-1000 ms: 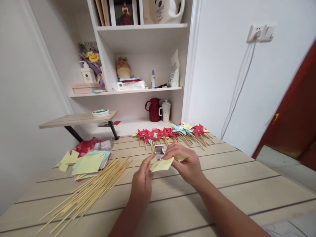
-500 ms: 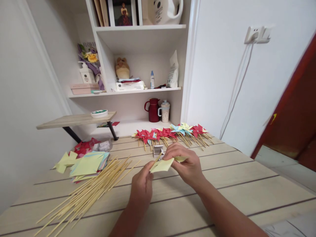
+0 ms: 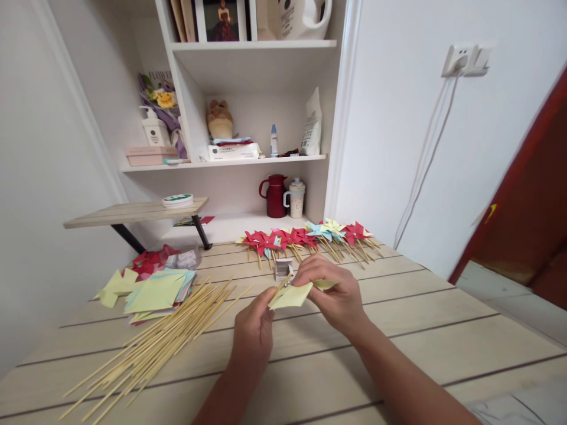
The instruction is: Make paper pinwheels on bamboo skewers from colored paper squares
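My left hand point(image 3: 253, 334) pinches a thin bamboo stick point(image 3: 280, 285) that points up and to the right. Against the stick's tip, my right hand point(image 3: 335, 293) holds a folded yellow paper point(image 3: 291, 295), fingers curled over its top. Both hands hover just above the wooden table point(image 3: 425, 330) near its middle. A small metal box point(image 3: 283, 267) sits right behind the hands.
A heap of loose bamboo sticks point(image 3: 159, 339) lies at the left front. Stacked coloured paper squares point(image 3: 153, 292) lie beyond it. Several finished pinwheels point(image 3: 305, 237) line the table's far edge. White shelves point(image 3: 248, 159) with a red jug point(image 3: 275, 196) stand behind.
The stick's tip in my left hand tilted from upright toward the right, closer to the yellow paper. The view drifted slightly; my hands stay in the same place.
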Available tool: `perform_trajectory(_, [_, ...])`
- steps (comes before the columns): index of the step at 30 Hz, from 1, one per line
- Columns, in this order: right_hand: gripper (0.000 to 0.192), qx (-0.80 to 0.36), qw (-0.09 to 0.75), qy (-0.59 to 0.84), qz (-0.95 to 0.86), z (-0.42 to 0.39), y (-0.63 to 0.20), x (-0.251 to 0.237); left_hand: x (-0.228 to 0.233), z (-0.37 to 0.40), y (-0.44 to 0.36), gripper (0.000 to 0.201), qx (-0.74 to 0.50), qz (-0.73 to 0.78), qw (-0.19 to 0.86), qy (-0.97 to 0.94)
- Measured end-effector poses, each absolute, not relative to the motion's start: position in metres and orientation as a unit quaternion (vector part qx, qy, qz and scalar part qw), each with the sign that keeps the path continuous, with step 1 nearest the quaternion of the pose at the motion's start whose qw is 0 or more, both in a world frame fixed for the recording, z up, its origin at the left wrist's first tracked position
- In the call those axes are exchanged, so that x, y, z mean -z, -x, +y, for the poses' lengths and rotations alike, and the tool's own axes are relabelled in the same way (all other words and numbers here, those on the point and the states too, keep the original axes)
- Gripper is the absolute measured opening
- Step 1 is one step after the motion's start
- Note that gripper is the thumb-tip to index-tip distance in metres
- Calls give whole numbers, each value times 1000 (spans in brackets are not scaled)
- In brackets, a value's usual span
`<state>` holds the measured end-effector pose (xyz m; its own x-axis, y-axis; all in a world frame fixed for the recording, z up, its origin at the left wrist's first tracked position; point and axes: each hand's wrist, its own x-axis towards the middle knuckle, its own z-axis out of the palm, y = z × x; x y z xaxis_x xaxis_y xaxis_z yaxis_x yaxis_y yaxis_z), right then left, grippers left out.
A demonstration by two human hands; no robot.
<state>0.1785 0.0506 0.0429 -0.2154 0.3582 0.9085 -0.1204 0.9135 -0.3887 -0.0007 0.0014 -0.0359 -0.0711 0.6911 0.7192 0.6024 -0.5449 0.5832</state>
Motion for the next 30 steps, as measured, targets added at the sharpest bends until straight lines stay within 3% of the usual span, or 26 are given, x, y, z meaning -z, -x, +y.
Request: perform_trajectory(30, [23, -190, 625, 71, -754, 51, -178, -43, 28, -4, -3, 36, -571, 427, -19, -701])
